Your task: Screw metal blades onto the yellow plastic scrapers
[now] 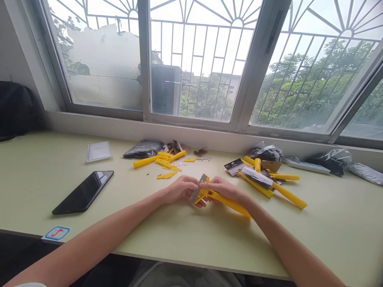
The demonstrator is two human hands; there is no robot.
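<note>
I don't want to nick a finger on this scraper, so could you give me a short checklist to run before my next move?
1. Yellow scraper held: ok, in the right hand.
2. Left hand clear of the metal blade: not ok, its fingers are against it.
3. Blade firmly fastened to the yellow head: cannot tell, the fingers partly hide it.
4. Black phone apart from the hands: ok, it lies off to the left.
5. Loose yellow pieces out from under the hands: ok, they lie beyond the left hand.
</note>
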